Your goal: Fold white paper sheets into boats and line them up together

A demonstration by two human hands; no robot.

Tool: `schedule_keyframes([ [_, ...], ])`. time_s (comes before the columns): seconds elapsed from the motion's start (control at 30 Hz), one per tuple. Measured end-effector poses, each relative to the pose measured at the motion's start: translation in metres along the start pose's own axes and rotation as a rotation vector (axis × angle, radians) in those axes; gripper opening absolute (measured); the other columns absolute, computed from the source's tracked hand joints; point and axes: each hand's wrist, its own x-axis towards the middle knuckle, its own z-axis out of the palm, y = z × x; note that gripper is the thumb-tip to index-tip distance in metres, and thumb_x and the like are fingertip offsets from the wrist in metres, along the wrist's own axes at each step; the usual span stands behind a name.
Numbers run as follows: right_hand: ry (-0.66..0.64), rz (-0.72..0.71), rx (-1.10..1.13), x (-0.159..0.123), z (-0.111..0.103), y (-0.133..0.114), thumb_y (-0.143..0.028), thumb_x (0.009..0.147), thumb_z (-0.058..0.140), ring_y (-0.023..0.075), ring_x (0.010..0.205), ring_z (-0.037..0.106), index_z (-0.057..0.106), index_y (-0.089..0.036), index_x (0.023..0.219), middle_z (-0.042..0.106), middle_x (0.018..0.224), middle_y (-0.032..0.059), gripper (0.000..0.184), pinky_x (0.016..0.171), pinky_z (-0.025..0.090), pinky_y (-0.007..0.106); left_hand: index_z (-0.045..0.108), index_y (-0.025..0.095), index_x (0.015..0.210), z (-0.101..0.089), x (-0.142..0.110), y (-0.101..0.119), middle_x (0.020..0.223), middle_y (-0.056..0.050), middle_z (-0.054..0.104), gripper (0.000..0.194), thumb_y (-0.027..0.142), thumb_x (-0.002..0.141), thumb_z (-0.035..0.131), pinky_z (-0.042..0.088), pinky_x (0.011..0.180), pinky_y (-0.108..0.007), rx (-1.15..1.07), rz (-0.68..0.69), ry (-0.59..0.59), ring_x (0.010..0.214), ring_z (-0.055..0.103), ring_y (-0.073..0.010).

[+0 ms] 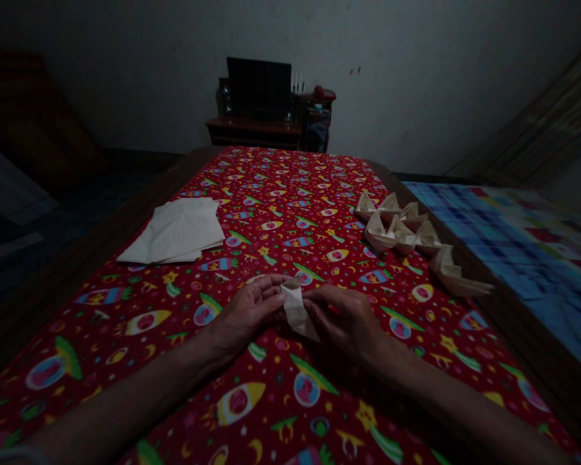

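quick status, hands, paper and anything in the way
left hand and right hand both on small folded paper, above red cloth; folded boats off right, paper stack off left; nothing between hands and paper

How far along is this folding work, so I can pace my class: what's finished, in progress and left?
Folded paper shapes stand at the right of the red cloth, apparently done. The left hand and right hand hold one partly folded piece. Flat sheets lie piled at left, probably left to fold; their number isn't clear.
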Motion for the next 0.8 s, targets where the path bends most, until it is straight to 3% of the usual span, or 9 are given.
schedule_keyframes([
  [0.13,0.029,0.009,0.005,0.000,0.000,-0.001,-0.018,0.085,0.051,0.0138,0.070,0.065,0.066,-0.018,0.087,0.070,0.083,0.0054,0.014,0.064,0.048,0.022,0.046,0.020,0.127,0.000,-0.001,0.003,0.099,-0.006,0.066,0.050,0.024,0.081,0.064,0.050,0.077,-0.025,0.048,0.026,-0.013,0.087,0.064,-0.0159],
  [0.27,-0.025,0.138,0.028,0.000,-0.003,0.000,-0.020,0.085,0.050,0.0124,0.060,0.061,0.065,-0.018,0.081,0.068,0.073,0.0033,0.015,0.053,0.044,0.020,0.021,0.024,0.143,0.001,-0.004,0.005,0.103,-0.008,0.063,0.074,0.023,0.082,0.062,0.050,0.077,-0.029,0.030,0.032,-0.076,0.088,0.064,-0.0179],
  [0.37,-0.042,0.227,0.060,0.000,-0.004,-0.001,-0.021,0.085,0.050,0.0110,0.057,0.058,0.064,-0.017,0.079,0.065,0.069,0.0013,0.015,0.051,0.041,0.019,0.010,0.027,0.146,0.003,-0.005,0.005,0.106,-0.009,0.061,0.081,0.023,0.082,0.061,0.050,0.079,-0.031,-0.020,0.030,-0.112,0.090,0.064,-0.0188],
  [0.43,-0.039,0.260,0.073,0.002,-0.005,-0.001,-0.022,0.084,0.050,0.0105,0.056,0.057,0.063,-0.017,0.076,0.064,0.067,0.0005,0.016,0.051,0.041,0.019,0.012,0.027,0.145,0.003,-0.004,0.004,0.106,-0.009,0.060,0.081,0.022,0.081,0.062,0.049,0.083,-0.034,-0.029,0.039,-0.096,0.091,0.064,-0.0196],
  [0.53,0.009,0.305,0.085,0.006,-0.018,0.002,-0.025,0.084,0.051,0.0109,0.056,0.056,0.062,-0.017,0.073,0.063,0.064,0.0000,0.017,0.051,0.041,0.019,0.029,0.025,0.141,-0.001,-0.002,0.004,0.098,-0.006,0.060,0.075,0.025,0.076,0.067,0.050,0.082,-0.035,-0.008,0.064,-0.005,0.087,0.065,-0.0208],
  [0.6,0.100,0.319,0.076,0.009,-0.042,0.007,-0.027,0.083,0.052,0.0121,0.059,0.058,0.062,-0.017,0.072,0.063,0.064,0.0006,0.019,0.054,0.043,0.020,0.042,0.024,0.133,-0.006,-0.001,0.005,0.096,-0.006,0.061,0.066,0.028,0.073,0.069,0.052,0.079,-0.035,0.012,0.067,0.080,0.088,0.066,-0.0236],
  [0.67,0.234,0.323,-0.017,0.007,-0.079,0.014,-0.029,0.083,0.053,0.0129,0.060,0.058,0.062,-0.017,0.071,0.064,0.066,0.0013,0.019,0.056,0.043,0.022,0.052,0.022,0.124,-0.010,-0.001,0.006,0.094,-0.006,0.062,0.054,0.030,0.073,0.068,0.053,0.079,-0.035,0.024,0.060,0.142,0.088,0.066,-0.0240],
  [0.73,0.351,0.321,-0.260,0.000,-0.125,0.021,-0.030,0.082,0.055,0.0126,0.060,0.056,0.064,-0.017,0.073,0.064,0.066,0.0021,0.018,0.057,0.042,0.022,0.059,0.021,0.115,-0.013,-0.001,0.006,0.089,-0.006,0.064,0.046,0.031,0.071,0.070,0.054,0.075,-0.032,0.045,0.036,0.192,0.083,0.067,-0.0230],
  [0.8,0.370,0.354,-0.536,-0.011,-0.171,0.029,-0.029,0.081,0.058,0.0116,0.056,0.053,0.065,-0.015,0.077,0.062,0.063,0.0035,0.017,0.052,0.036,0.022,0.064,0.020,0.107,-0.014,-0.001,0.004,0.085,-0.005,0.065,0.041,0.031,0.068,0.072,0.055,0.069,-0.028,0.082,0.002,0.232,0.077,0.067,-0.0215],
])
